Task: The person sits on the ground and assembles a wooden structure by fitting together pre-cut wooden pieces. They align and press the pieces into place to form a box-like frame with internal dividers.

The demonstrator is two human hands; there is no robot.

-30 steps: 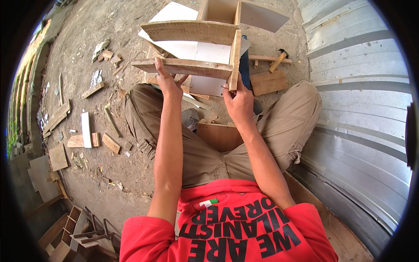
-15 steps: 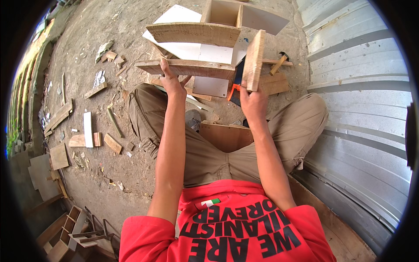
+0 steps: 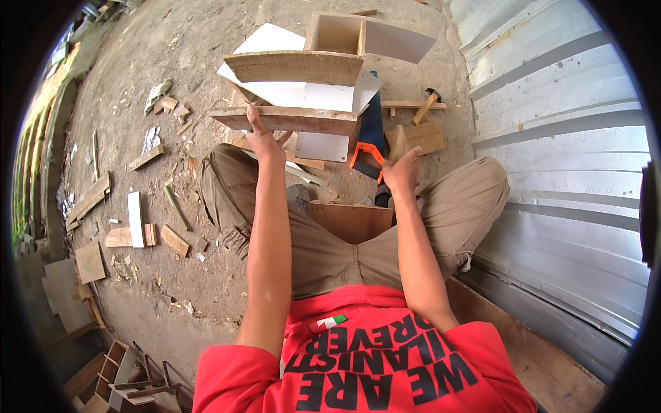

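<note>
My left hand [image 3: 265, 141] grips a long wooden plank [image 3: 292, 120] near its left end, thumb over the top edge. This plank lies across in front of me, its edge toward me. My right hand [image 3: 401, 171] is beside the orange handle of a handsaw [image 3: 368, 160]. Between its thumb and fingers is a short wooden board [image 3: 397, 142], turned nearly end-on and hard to separate from the board behind it. A second plank [image 3: 292, 68] stands on edge beyond the first, over white panels [image 3: 272, 40].
An open wooden box frame [image 3: 335, 36] is at the back. A hammer [image 3: 425, 109] rests on wood at the right, near a corrugated metal wall [image 3: 558, 103]. Wood scraps [image 3: 175, 240] litter the ground at left. A wooden panel [image 3: 351, 221] lies between my legs.
The short board in my right hand has swung from upright to nearly end-on, and that hand is lower. My left hand keeps its hold on the plank. The view has shifted slightly.
</note>
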